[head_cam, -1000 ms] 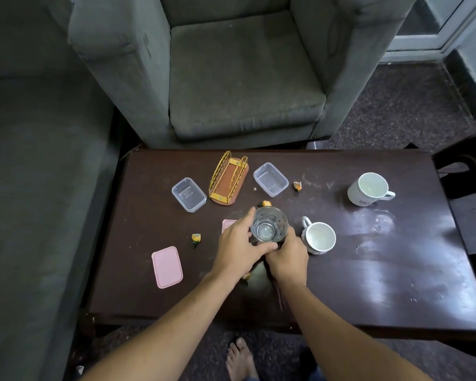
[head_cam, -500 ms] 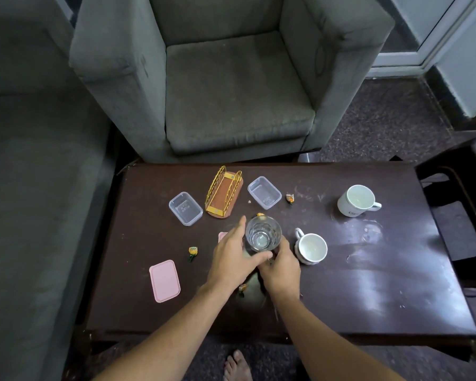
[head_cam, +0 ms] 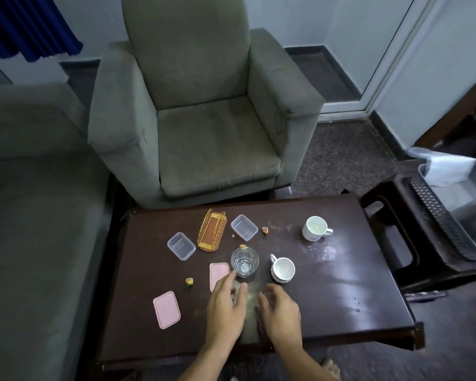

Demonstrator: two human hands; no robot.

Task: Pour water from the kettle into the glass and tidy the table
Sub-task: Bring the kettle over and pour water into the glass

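Big grey fabric armchair [head_cam: 212, 138] at the far side, and in front of it the dark brown wooden table [head_cam: 341, 306] that carries everything. No kettle anywhere in view, fwiw.

My hands are over the near middle, both empty, fingers loose and spread. The left hand [head_cam: 226, 306] and right hand [head_cam: 282, 312] sit side by side with a small gap between them.

On the far left there's a gold wire rack [head_cam: 212, 233]. A pink plastic lid [head_cam: 219, 274] lies just left of the glass, partly hidden by my left fingers. A white ceramic mug [head_cam: 283, 269] stands just right of it.

The clear drinking glass [head_cam: 244, 266] is straight ahead, just past my fingertips, upright with the mouth up, and looks near empty. The left hand is nearer: its index tip is at the base, touching or not, I can't tell. I'd say the lid and mug crowd both sides, so pouring has to come from above. There's also a tiny orange scrap [head_cam: 188, 281] near left.
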